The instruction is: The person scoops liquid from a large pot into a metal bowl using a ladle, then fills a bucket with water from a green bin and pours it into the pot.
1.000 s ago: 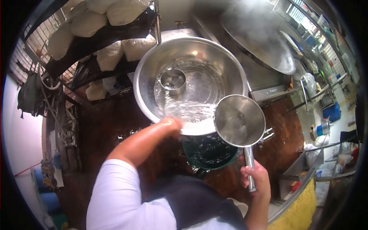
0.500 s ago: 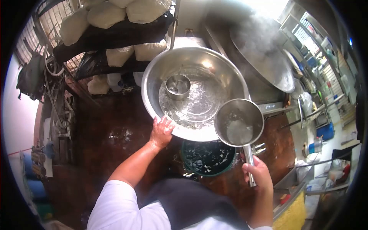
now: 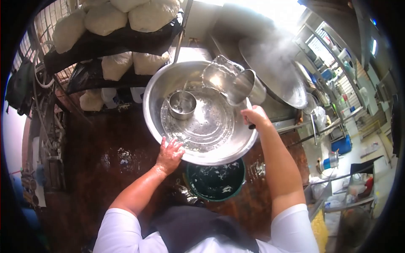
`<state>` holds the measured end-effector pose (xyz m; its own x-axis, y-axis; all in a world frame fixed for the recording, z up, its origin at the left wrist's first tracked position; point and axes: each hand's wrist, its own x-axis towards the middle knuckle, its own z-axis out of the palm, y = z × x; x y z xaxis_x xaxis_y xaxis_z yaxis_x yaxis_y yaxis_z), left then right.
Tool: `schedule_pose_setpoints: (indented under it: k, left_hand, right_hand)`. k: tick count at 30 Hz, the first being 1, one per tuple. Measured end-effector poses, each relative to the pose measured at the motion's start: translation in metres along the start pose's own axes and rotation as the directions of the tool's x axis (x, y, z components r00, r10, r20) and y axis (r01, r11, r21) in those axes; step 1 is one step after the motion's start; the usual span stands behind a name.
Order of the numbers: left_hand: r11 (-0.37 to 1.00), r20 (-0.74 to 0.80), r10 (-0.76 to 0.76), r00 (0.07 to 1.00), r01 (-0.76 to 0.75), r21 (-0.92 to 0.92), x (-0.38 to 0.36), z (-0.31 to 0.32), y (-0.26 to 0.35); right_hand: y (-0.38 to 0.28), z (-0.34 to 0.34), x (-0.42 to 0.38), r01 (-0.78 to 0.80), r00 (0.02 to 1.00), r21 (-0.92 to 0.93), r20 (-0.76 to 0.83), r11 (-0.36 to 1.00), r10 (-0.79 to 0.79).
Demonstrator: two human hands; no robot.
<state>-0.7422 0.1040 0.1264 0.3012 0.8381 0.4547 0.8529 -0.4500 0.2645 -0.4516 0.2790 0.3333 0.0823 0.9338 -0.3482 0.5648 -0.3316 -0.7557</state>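
Note:
A wide, shiny metal basin [image 3: 152, 130], its bottom dotted with what look like small holes, takes up the middle of the view. My left hand [image 3: 169, 155] lies over its near-left rim with the fingers spread. Closed around a handle, my right hand [image 3: 256, 117] holds a metal saucepan [image 3: 246, 86] tipped over the basin's right side. A sheet of water [image 3: 220, 76] leaves the saucepan's mouth and falls inside the basin. Toward the left of the basin sits a small metal cup [image 3: 182, 110]. Below the near rim is a dark green tub [image 3: 217, 181] of water.
A large steaming wok [image 3: 291, 90] stands at the back right. Filled white bags [image 3: 154, 14] lie on the rack at the upper left. Wet reddish-brown floor [image 3: 97, 177] shows below, and cluttered shelves [image 3: 363, 181] run along the right.
My right hand has swung the saucepan up and away from me, tipping its water out into the basin. The left hand stays at the rim. The view has shifted slightly.

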Motion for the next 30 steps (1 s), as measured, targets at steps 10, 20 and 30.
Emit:
schedule_pose_setpoints:
  k: [10,20,30]
  left_hand:
    - [0.945,-0.098,-0.326,0.940,0.325,-0.021,-0.004,-0.010,0.018]
    - [-0.146,0.758,-0.540,0.366,0.846,-0.513,-0.050,0.013,0.045]
    - [-0.333,0.916,-0.301,0.266,0.871,-0.362,-0.053,0.032,0.135]
  right_hand:
    - [0.078,-0.075,-0.036,-0.100,0.890,-0.699,-0.381,0.708,-0.251]
    - [0.221,-0.083,-0.143,0.094,0.907,0.146,-0.421,0.985,-0.025]
    - [0.371,-0.113,-0.238,-0.440,0.885,0.668,0.212,0.600,0.413]
